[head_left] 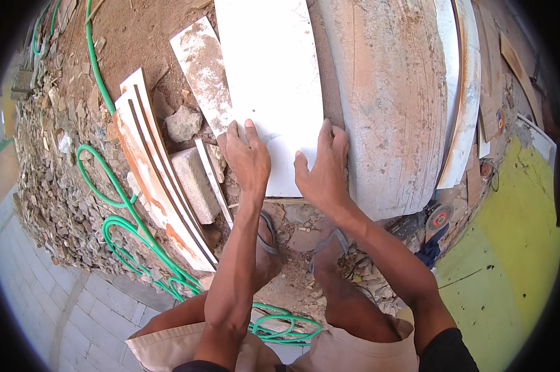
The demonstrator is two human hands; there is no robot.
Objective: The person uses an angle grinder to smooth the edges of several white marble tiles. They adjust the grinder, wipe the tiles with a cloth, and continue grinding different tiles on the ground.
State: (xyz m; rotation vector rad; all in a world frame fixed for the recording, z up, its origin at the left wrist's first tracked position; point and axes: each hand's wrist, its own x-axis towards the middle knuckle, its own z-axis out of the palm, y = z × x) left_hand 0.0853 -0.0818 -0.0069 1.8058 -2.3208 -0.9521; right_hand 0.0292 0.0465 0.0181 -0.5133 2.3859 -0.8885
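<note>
A long white tile slab (pixel 270 62) lies in front of me, its near end close to my feet. My left hand (pixel 249 160) grips its left edge, thumb on the white face and the other fingers at the side, their tips partly hidden. At the opposite edge my right hand (pixel 324 175) holds it the same way, thumb on top and fingers along the right side. A thin crack or line runs across the face between the hands. Partly beneath or beside the slab, on the left, is a dirt-stained white slab (pixel 199 68).
Right of the slab sits a broad concrete block (pixel 388 93), with an angle grinder (pixel 438 217) by its near end. Narrow white strips (pixel 159 167), a stone block (pixel 193 186) and a looping green hose (pixel 131 217) lie left. Rubble (pixel 60 192) covers the far-left ground.
</note>
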